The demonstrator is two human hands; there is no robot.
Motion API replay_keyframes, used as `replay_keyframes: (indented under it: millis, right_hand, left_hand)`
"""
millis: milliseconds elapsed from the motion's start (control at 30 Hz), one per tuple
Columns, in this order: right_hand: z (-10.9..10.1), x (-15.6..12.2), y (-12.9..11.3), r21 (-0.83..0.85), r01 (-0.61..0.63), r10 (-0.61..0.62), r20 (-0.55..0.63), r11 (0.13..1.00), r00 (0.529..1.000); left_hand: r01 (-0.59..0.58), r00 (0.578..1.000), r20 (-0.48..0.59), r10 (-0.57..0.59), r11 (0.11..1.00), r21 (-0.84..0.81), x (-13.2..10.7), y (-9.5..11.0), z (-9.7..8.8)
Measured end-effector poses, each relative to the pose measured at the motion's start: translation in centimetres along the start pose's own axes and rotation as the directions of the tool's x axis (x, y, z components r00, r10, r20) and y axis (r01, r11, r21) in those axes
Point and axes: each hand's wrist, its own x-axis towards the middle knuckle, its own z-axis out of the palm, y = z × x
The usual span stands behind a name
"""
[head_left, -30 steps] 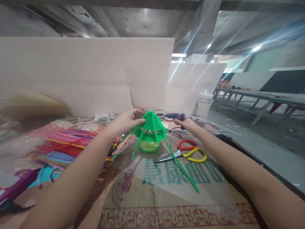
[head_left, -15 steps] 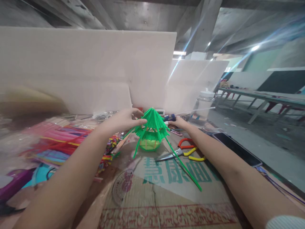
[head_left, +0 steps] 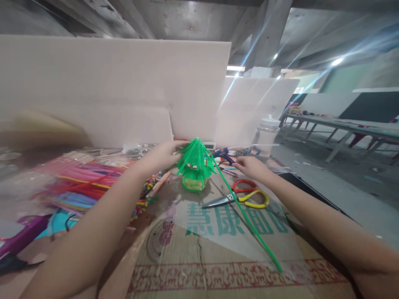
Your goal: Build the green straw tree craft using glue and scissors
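Observation:
A small green hut of pipe cleaners [head_left: 195, 160], with a cone roof and a pale round base, stands on the table. My left hand [head_left: 171, 153] is at the left of its roof, fingers reaching behind and partly hidden. A long green pipe cleaner [head_left: 254, 224] slants from the roof down to the front right. My right hand [head_left: 250, 165] has its fingers pinched at the handle end of a dark blue glue gun [head_left: 222, 153], behind and right of the hut. Scissors [head_left: 232, 198] with one red and one yellow handle lie in front of that hand.
Bundles of coloured pipe cleaners [head_left: 84, 182] and a purple tool [head_left: 23, 234] lie at left. A clear protractor [head_left: 159, 238] rests on the printed board [head_left: 174, 278]. A dark phone [head_left: 307, 191] is partly behind my right forearm. White panels [head_left: 124, 83] and a lidded jar [head_left: 268, 133] stand behind.
The hut has turned, and its long pipe cleaner reaches farther to the front right. My left fingers have moved behind the roof. My right hand and the glue gun have shifted right.

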Motion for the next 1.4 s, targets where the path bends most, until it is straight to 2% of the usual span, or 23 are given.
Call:
replay_keyframes:
  millis: [100, 233, 333, 433, 567, 667, 767, 833, 900, 967, 1100, 1233, 1300, 1333, 1400]
  right_hand:
    - [-0.6, -2.6, -2.0, 0.035, 0.132, -0.135, 0.100, 0.991, 0.986]
    - [-0.3, -5.1, -3.5, -0.004, 0.269, -0.258, 0.271, 0.963, 0.927]
    - [0.5, -5.4, -3.7, -0.051, 0.244, -0.217, 0.312, 0.968, 0.925]
    - [0.8, -4.7, -3.5, -0.002, 0.193, -0.182, 0.325, 0.981, 0.928]
    - [-1.3, -3.7, -2.4, 0.104, 0.144, -0.172, 0.361, 0.984, 0.916]
    - [-3.8, -3.5, -0.9, 0.156, 0.099, -0.144, 0.314, 0.983, 0.938]
    - [-5.5, -3.7, -0.4, 0.261, 0.051, -0.087, 0.131, 0.964, 0.988]
    - [-5.8, -4.2, -1.1, 0.392, 0.081, -0.068, -0.045, 0.917, 0.997]
    - [-5.6, -5.0, -2.6, 0.536, 0.153, -0.051, -0.200, 0.830, 0.979]
    - [-5.1, -5.9, -4.4, 0.619, 0.233, -0.071, -0.275, 0.750, 0.959]
    - [-4.1, -7.5, -7.2, 0.656, 0.284, -0.154, -0.249, 0.699, 0.956]
    - [-2.8, -8.3, -8.2, 0.722, 0.274, -0.204, -0.185, 0.636, 0.961]
    - [-2.2, -8.5, -8.5, 0.732, 0.253, -0.213, -0.150, 0.633, 0.966]
    - [-2.0, -8.5, -8.7, 0.727, 0.242, -0.218, -0.129, 0.643, 0.967]
    - [-1.8, -8.5, -9.2, 0.713, 0.233, -0.233, -0.100, 0.661, 0.967]
  left_hand:
    - [0.022, 1.000, -0.009, -0.023, 0.996, -0.086, 0.4, -1.0, 0.0]
    - [0.048, 0.998, -0.042, -0.051, 0.996, -0.078, 0.2, -1.3, -1.0]
    - [0.079, 0.993, -0.082, -0.083, 0.996, -0.049, -0.1, -1.1, -1.7]
    - [0.086, 0.991, -0.096, -0.088, 0.996, -0.026, -0.2, -1.0, -1.9]
    - [0.075, 0.991, -0.111, -0.077, 0.997, -0.021, 0.0, -1.3, -1.7]
    - [0.068, 0.990, -0.123, -0.072, 0.997, -0.038, 0.2, -1.4, -1.2]
    - [0.048, 0.987, -0.148, -0.060, 0.995, -0.084, 0.3, -0.9, -0.4]
    - [0.033, 0.984, -0.167, -0.054, 0.992, -0.121, 0.4, -0.5, 0.1]
    - [0.027, 0.984, -0.169, -0.052, 0.989, -0.148, 0.4, -0.2, 0.5]
    - [0.007, 0.990, -0.141, -0.033, 0.983, -0.184, 0.5, -0.3, 0.9]
    - [-0.048, 0.997, -0.068, 0.034, 0.973, -0.225, 0.6, -0.6, 1.2]
    - [-0.001, 0.998, -0.060, -0.008, 0.991, -0.134, 0.3, -0.4, 0.8]
    - [0.025, 0.998, -0.056, -0.032, 0.992, -0.124, 0.1, 0.0, 0.2]
    - [0.034, 0.997, -0.070, -0.043, 0.992, -0.118, 0.0, 0.2, -0.1]
    - [0.045, 0.983, -0.170, -0.063, 0.993, -0.110, -0.1, 0.8, -0.6]
